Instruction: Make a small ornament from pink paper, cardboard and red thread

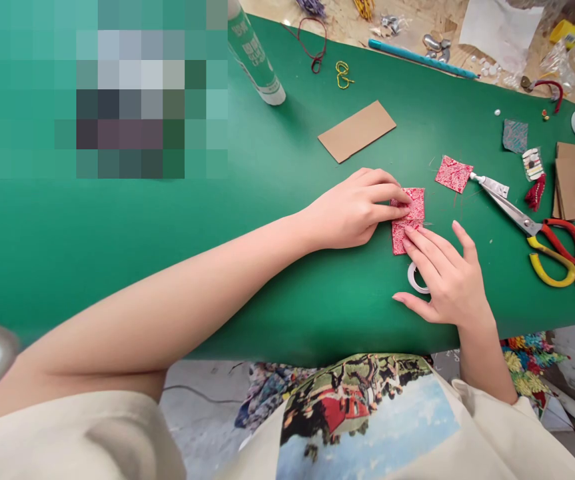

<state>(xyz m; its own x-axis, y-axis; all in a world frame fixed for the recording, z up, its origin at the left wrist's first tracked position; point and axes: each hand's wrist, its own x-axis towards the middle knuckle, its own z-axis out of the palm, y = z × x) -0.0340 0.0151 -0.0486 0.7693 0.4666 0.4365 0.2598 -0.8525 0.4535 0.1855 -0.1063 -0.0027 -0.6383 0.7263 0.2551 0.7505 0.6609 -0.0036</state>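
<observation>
A piece of red-and-white patterned fabric (417,195) lies flat on the green tabletop, with a seam or edge running across its middle. My left hand (352,208) reaches in from the left; its fingers are stretched out and rest on the upper part and left side of the fabric. From the lower right, my right hand (450,277) lays its fingertips on the lower part, thumb and little finger spread apart. Partly under my right hand is a roll of white tape (416,279). A second red patterned fabric square (453,174) lies to the upper right, loose threads around it.
Scissors (527,220) with red and yellow handles lie at right, by a small white tube (494,185). Beyond my hands are a cardboard strip (357,131), a green-and-white bottle (260,57) and a blue pencil (422,59). Cardboard pieces (568,180) lie far right.
</observation>
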